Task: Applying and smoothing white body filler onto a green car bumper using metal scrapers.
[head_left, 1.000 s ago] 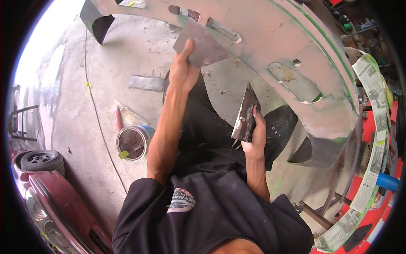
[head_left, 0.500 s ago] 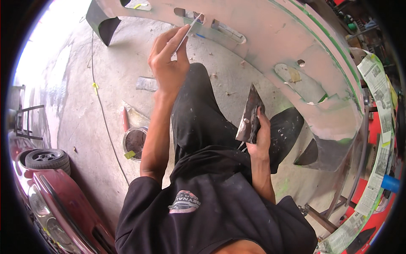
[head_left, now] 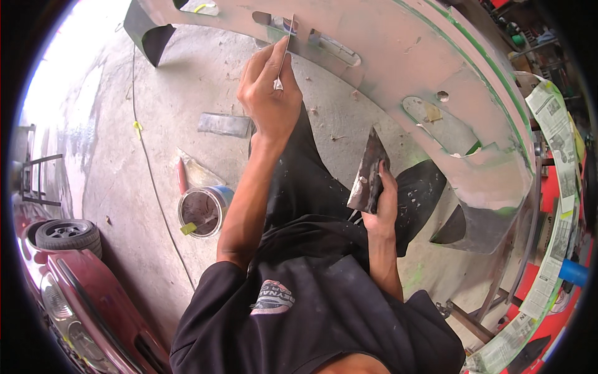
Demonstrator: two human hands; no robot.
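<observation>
My left hand (head_left: 269, 87) pinches a thin, flat spreader (head_left: 291, 26), seen nearly edge-on, between thumb and fingers. Its tip overlaps a slot in a large curved car bumper (head_left: 386, 68) coated in pinkish filler or primer with green edges; whether it touches the surface I cannot tell. In front of my right thigh, my right hand (head_left: 387, 198) grips a dark, flat mixing board (head_left: 369, 171) by its side, thumb on its face. Pale putty is smeared along the board's lower left edge.
Left of my legs stands an open can (head_left: 187, 212) with a yellow-green piece at its rim. Near it lie a red tube (head_left: 182, 174) and a grey flat block (head_left: 224, 124). A cable (head_left: 144, 149) crosses the floor. A dark red car part (head_left: 93, 299) and a wheel (head_left: 68, 237) lie lower left.
My left hand has moved right and slightly toward me, and the spreader has turned more upright. My right hand and the mixing board have barely moved.
</observation>
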